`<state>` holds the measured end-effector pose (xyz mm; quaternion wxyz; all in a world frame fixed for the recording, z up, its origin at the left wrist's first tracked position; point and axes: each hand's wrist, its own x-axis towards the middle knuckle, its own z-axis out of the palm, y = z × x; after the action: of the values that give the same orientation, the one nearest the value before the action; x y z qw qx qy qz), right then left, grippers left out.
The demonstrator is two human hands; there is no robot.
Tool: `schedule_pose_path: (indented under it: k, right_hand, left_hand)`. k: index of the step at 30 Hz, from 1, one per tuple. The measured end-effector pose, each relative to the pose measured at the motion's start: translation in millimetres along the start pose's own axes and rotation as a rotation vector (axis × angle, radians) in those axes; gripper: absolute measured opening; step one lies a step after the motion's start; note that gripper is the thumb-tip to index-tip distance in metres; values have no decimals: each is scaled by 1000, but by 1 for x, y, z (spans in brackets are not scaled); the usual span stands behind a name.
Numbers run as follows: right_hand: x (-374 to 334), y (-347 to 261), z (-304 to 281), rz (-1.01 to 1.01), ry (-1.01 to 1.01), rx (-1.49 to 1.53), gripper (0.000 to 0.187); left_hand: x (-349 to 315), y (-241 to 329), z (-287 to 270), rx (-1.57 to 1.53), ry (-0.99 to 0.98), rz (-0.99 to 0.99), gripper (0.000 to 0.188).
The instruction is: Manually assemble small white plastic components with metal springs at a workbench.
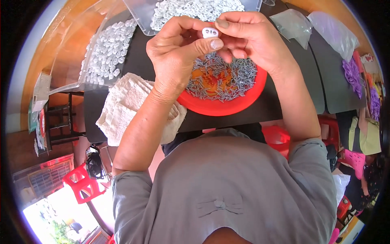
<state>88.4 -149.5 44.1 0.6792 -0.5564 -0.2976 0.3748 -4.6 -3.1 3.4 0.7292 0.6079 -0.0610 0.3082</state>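
Observation:
Above the far part of the table, my left hand (174, 51) pinches a small white plastic piece (210, 33), rounded and with holes in its face, between thumb and fingers. It resembles a cord lock. My right hand (254, 38) is closed right beside it, its thumb tip at the piece's right edge; what its fingers hold, if anything, is hidden. Below both hands sits a red basin (221, 109) with many small grey metal pieces (243, 77) that look like springs, spread around its patterned bottom.
At the back a clear plastic bin (143, 25) holds many white pieces (195, 10). More white pieces (107, 53) lie in a clear container at the left. A cream towel (122, 107) lies by my left forearm. Plastic bags (333, 34) and purple strands (352, 77) are at the right.

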Motion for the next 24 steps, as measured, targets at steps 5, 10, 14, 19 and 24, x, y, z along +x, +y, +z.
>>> schedule_pose_path:
  k: [5, 10, 14, 19, 24]
  right_hand:
    - [8, 31, -25, -416, 198, -1488, 20]
    - [15, 45, -30, -288, 64, -1540, 18]
    - [19, 42, -21, -319, 54, -1518, 14]
    - [19, 45, -25, -364, 112, -1225, 10]
    - [21, 44, -28, -322, -9, -1125, 14]
  left_hand:
    - [8, 32, -20, 105, 290, 119, 13]
    - [43, 97, -91, 729, 606, 313, 21]
    - [66, 126, -145, 1346, 583, 376, 25]
    - [54, 75, -102, 1010, 377, 619, 21]
    - [53, -4, -86, 1194, 43, 44, 14]
